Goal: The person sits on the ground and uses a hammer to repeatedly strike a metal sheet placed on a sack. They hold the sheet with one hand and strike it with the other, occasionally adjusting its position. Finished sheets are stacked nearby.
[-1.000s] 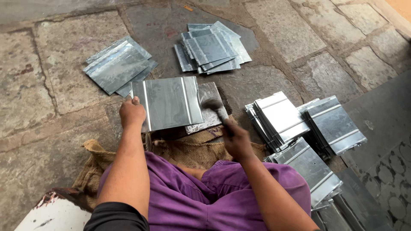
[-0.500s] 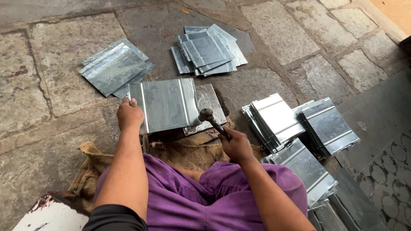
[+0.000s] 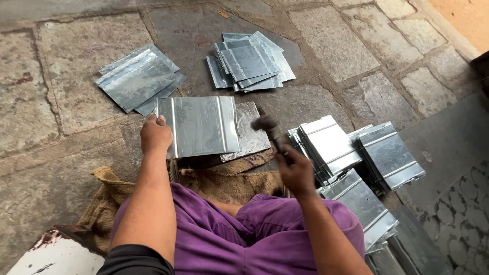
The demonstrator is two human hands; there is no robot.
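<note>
A shiny ribbed metal sheet lies on a flat dark block in front of my knees. My left hand grips the sheet's left edge and holds it down. My right hand is closed around the handle of a hammer, whose head hovers just right of the sheet, over the block's edge. Purple trousers cover my folded legs below.
Two loose piles of metal sheets lie on the stone floor ahead. Stacks of folded ribbed sheets stand at my right. Burlap sacking is under my legs. A white object sits at bottom left.
The hammer head has swung from the sheet's right edge outward and slightly up to the right. My left hand keeps its hold on the sheet. The view has shifted a little.
</note>
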